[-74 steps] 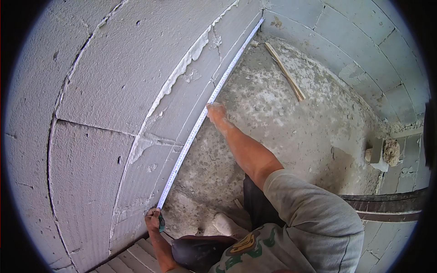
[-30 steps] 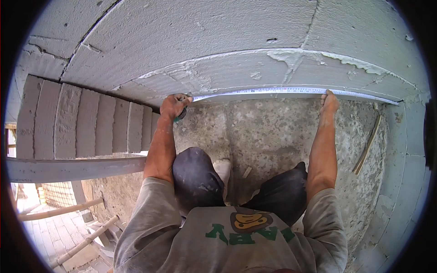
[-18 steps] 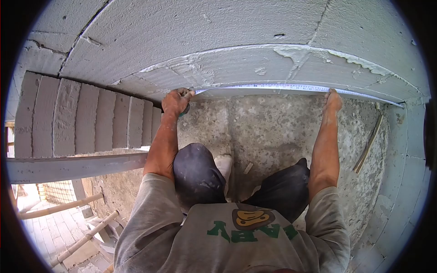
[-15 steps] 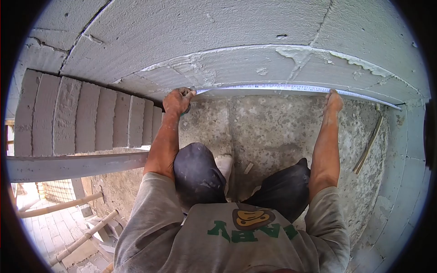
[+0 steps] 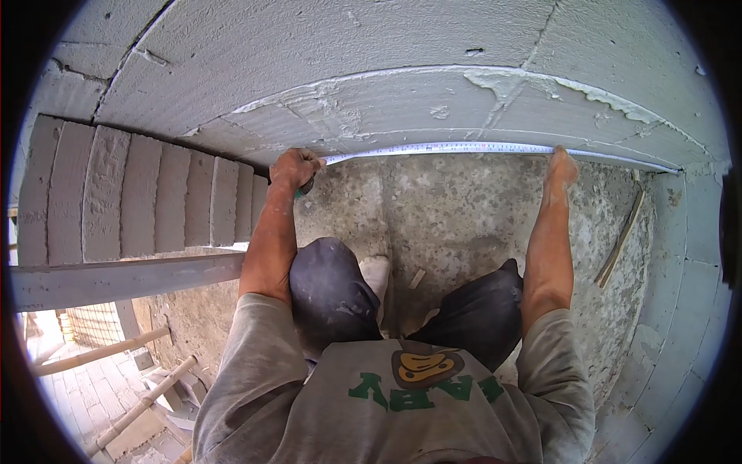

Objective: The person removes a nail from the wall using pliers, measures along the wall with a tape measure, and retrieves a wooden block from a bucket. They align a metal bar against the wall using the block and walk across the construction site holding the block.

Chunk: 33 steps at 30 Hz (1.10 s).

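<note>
A white tape measure blade [image 5: 448,147] stretches along the foot of the block wall, from my left hand to the right-hand corner. My left hand [image 5: 296,168] is closed at the blade's left end, around a dark and greenish case that shows only in part below the fingers. Farther right, my right hand [image 5: 563,166] grips the blade with its fingers bent, knuckles up. Beyond that hand the blade runs on, thin and seen nearly edge-on, to the corner.
Grey blocks [image 5: 104,193] stand in a row at the left, with a grey beam [image 5: 131,280] below them. A wooden strip [image 5: 621,240] lies on the rough concrete floor [image 5: 464,209] at the right. Bamboo poles [image 5: 143,406] cross at lower left. The block wall [image 5: 348,46] rises ahead.
The view has shifted slightly. The blade right of my right hand has turned from showing its white face to nearly edge-on. Both hands keep their hold on the tape measure.
</note>
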Each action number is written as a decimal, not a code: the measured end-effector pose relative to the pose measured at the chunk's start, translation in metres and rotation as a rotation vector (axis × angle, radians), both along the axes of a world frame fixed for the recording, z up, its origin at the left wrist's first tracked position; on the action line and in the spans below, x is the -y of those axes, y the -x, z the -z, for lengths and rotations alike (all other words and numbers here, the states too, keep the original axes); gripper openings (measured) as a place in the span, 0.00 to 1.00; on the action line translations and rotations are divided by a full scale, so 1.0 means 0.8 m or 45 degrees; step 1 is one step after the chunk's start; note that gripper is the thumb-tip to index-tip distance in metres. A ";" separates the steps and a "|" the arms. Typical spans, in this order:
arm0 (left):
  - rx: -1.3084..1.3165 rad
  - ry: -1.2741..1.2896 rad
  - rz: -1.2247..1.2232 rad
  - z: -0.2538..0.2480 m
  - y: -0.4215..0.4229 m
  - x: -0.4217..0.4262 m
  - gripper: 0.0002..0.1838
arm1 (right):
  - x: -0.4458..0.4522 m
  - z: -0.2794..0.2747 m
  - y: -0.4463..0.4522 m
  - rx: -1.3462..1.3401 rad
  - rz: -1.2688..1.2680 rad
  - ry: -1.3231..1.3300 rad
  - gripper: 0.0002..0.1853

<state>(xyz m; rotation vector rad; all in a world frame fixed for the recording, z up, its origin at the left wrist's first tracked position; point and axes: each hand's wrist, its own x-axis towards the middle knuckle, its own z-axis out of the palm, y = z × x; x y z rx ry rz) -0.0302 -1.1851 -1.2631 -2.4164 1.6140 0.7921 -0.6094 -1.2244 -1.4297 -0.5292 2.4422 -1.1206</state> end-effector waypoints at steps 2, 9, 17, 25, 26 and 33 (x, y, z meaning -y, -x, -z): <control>-0.072 -0.027 -0.019 0.013 -0.009 0.001 0.16 | -0.001 -0.005 -0.003 -0.054 -0.061 -0.025 0.25; -0.029 0.071 -0.008 0.006 -0.003 0.006 0.19 | 0.000 -0.032 -0.030 -0.193 -0.150 -0.075 0.24; 0.188 0.156 0.022 -0.001 0.015 0.007 0.26 | 0.000 -0.015 -0.012 0.017 -0.211 0.047 0.21; 0.199 0.311 0.008 0.013 0.017 0.007 0.26 | -0.019 -0.044 -0.031 0.522 -0.028 0.478 0.13; 0.206 0.375 0.026 0.016 0.015 0.005 0.26 | -0.021 -0.048 -0.035 0.561 -0.018 0.490 0.13; 0.250 0.426 0.342 0.031 -0.001 0.009 0.32 | -0.021 -0.025 -0.029 -1.139 -0.482 -0.207 0.12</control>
